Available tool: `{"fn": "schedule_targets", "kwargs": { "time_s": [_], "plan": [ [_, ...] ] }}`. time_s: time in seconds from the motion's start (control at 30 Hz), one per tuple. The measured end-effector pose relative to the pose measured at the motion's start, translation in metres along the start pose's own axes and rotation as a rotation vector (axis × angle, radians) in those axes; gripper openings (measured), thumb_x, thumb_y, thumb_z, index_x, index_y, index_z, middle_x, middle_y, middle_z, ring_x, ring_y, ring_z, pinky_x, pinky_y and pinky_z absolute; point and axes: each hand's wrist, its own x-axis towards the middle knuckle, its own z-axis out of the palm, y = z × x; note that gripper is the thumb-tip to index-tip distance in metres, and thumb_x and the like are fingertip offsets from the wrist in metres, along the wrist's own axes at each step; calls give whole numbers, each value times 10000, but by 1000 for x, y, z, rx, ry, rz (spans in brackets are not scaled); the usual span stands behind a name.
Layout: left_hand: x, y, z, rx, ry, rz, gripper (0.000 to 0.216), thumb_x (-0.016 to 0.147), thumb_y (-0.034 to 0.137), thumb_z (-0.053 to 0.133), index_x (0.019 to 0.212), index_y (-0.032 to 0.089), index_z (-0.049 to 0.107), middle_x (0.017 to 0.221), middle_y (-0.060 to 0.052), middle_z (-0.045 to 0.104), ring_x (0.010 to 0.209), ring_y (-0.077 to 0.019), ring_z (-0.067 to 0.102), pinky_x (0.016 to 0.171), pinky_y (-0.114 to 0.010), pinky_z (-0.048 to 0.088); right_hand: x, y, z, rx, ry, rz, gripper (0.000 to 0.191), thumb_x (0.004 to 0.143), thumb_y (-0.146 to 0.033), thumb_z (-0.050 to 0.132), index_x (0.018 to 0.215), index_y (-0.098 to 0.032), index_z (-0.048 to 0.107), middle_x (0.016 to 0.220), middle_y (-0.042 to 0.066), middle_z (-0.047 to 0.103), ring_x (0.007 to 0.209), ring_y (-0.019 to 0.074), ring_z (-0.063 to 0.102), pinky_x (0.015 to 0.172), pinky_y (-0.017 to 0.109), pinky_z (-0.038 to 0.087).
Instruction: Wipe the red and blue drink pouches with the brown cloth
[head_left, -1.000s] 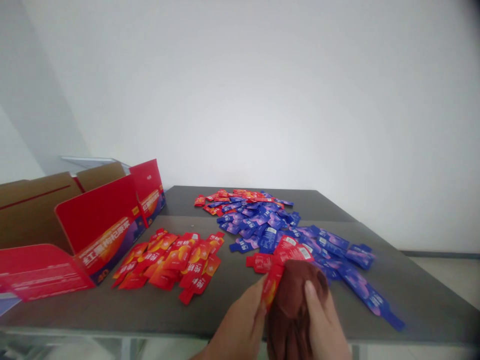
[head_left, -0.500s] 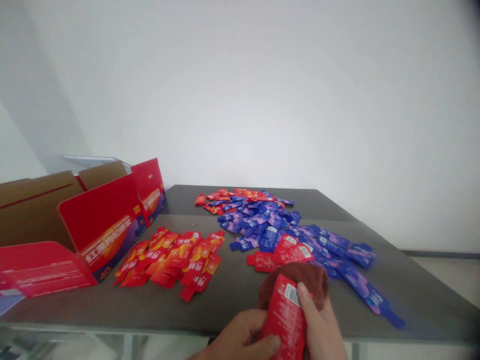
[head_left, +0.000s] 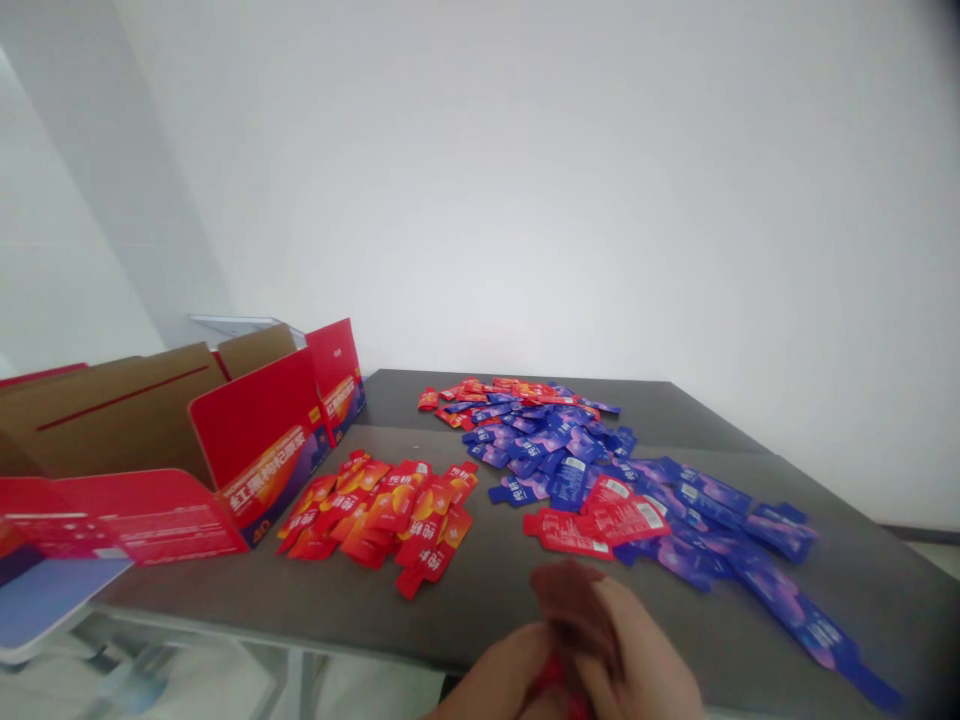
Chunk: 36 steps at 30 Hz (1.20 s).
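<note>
At the table's near edge, my left hand (head_left: pixel 504 668) is closed around a red sachet (head_left: pixel 553 676), of which only a little shows between my hands. My right hand (head_left: pixel 643 655) grips a brown cloth (head_left: pixel 571 598), bunched over the sachet and touching my left fingers. Just beyond them lie several red sachets (head_left: pixel 577 532) with barcodes, back side up. Blue-purple sachets (head_left: pixel 697 555) spread to the right of these. Left of my hands sits a group of orange-red sachets (head_left: pixel 405 510), overlapping in rows.
On the left, a red cardboard box (head_left: pixel 255 450) stands with its flaps open. A mixed heap of red and blue sachets (head_left: pixel 517 400) covers the far part of the dark table (head_left: pixel 480 600). A white wall (head_left: pixel 525 200) rises behind it.
The view has turned left, so the table's things sit further right. My hands have drawn lower and closer together, and the cloth now covers most of the held sachet.
</note>
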Motion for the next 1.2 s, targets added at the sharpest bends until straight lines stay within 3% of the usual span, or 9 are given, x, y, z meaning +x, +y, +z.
{"fn": "schedule_targets", "kwargs": {
  "time_s": [0.13, 0.3, 0.43, 0.57, 0.7, 0.83, 1.0, 1.1, 1.2],
  "plan": [
    [-12, -5, -9, 311, -64, 219, 403, 907, 499, 415, 1020, 244, 705, 1078, -55, 700, 1012, -256, 633, 942, -321, 462, 38, 25, -4, -69, 6, 239, 483, 778, -554, 531, 1142, -250, 623, 1143, 75, 688, 1051, 292, 634, 871, 400, 492],
    [-45, 16, -63, 676, 702, 65, 335, 897, 387, 462, 1099, 199, 652, 1158, -92, 666, 1036, -247, 622, 933, -334, 482, 37, 60, -3, -8, 27, 476, 666, 672, -659, 543, 1153, -200, 587, 1135, 133, 677, 1065, 351, 611, 879, 443, 457],
    [-67, 36, -145, 1118, 1042, -62, 363, 896, 405, 416, 1072, 155, 612, 1201, -129, 630, 1152, -275, 551, 1045, -390, 386, 29, 63, -1, 27, 27, 513, 684, 604, -670, 568, 1111, -212, 597, 1152, 127, 671, 1100, 352, 592, 892, 430, 449],
    [-82, 41, -224, 1348, 1029, -328, 357, 884, 376, 386, 1075, 134, 565, 1263, -195, 578, 1131, -342, 560, 980, -474, 407, 31, 61, 0, 41, 15, 485, 660, 615, -650, 578, 1109, -213, 608, 1153, 119, 675, 1114, 343, 588, 911, 426, 441],
    [-88, 34, -267, 1272, 874, -403, 354, 817, 390, 460, 1029, 161, 627, 1082, -142, 694, 1012, -331, 638, 922, -437, 455, 33, 64, 1, 50, 0, 483, 648, 610, -649, 594, 1087, -212, 623, 1111, 122, 694, 1072, 343, 612, 873, 420, 463],
    [-91, 23, -280, 1125, 737, -394, 452, 804, 522, 457, 1024, 191, 673, 1082, -46, 725, 1016, -237, 657, 917, -286, 473, 31, 67, 1, 69, -17, 479, 649, 620, -651, 585, 1098, -214, 612, 1115, 112, 693, 1081, 328, 610, 899, 411, 452],
    [-89, 22, -280, 1062, 825, -355, 530, 816, 512, 385, 1068, 128, 648, 1140, -107, 697, 1082, -258, 621, 992, -343, 429, 29, 71, 2, 72, 2, 466, 620, 640, -628, 604, 1104, -217, 615, 1095, 111, 696, 1054, 329, 616, 892, 415, 449],
    [-70, 30, -261, 1051, 887, -277, 537, 844, 476, 363, 1186, 122, 579, 1246, -121, 635, 1168, -261, 564, 1044, -382, 381, 26, 70, 3, 79, 54, 468, 639, 646, -629, 610, 1120, -200, 607, 1073, 117, 693, 1048, 330, 611, 928, 430, 426],
    [-31, 37, -219, 1027, 829, -157, 512, 890, 435, 350, 1280, 142, 506, 1313, -92, 587, 1218, -222, 525, 1056, -349, 375, 20, 64, 2, 97, 197, 477, 704, 663, -658, 588, 1156, -156, 576, 1125, 152, 654, 1098, 340, 574, 972, 456, 393]
  ]
}}
